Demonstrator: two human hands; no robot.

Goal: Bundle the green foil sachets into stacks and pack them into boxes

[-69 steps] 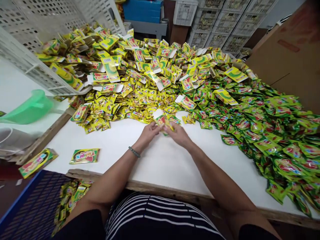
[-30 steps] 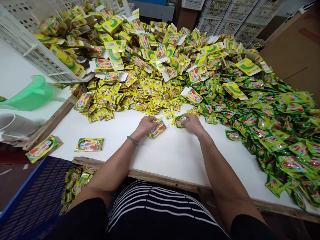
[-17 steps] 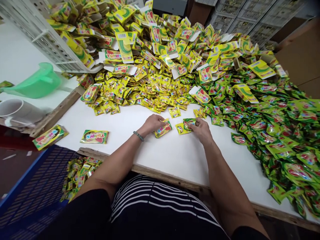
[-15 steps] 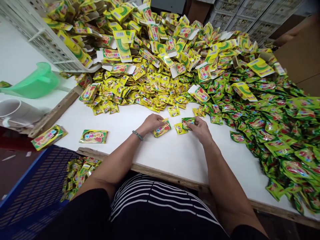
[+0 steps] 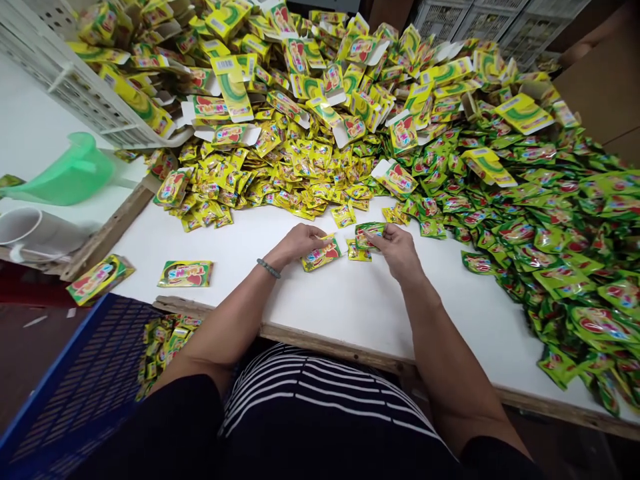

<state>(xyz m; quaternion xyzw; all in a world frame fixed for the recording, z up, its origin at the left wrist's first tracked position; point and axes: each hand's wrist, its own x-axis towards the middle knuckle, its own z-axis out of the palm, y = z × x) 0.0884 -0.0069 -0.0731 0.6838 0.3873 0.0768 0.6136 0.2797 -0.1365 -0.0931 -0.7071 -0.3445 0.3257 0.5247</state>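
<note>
My left hand (image 5: 303,243) is closed on a small yellow and green candy box (image 5: 323,254), whose end with a white flap faces right. In my right hand (image 5: 397,248) a green candy packet (image 5: 369,235) is pinched by its right side, just right of the box's end. Beneath that packet lies a small yellow packet (image 5: 360,251) on the white tabletop (image 5: 345,307). Another yellow packet (image 5: 343,215) rests a little farther back. Two filled-looking boxes, one flat on the table (image 5: 185,274) and one at its left edge (image 5: 100,279), lie to my left.
Behind my hands spreads a heap of yellow packets (image 5: 280,180) under many open boxes (image 5: 233,93). Green packets (image 5: 575,267) pile up on the right. At left are a white crate (image 5: 95,100), a green scoop (image 5: 75,170), a white mug (image 5: 43,233) and a blue basket (image 5: 85,373).
My right hand has brought the green packet slightly left and tilted it up, closer to the box's end. My left hand still holds the box. The view has shifted slightly.
</note>
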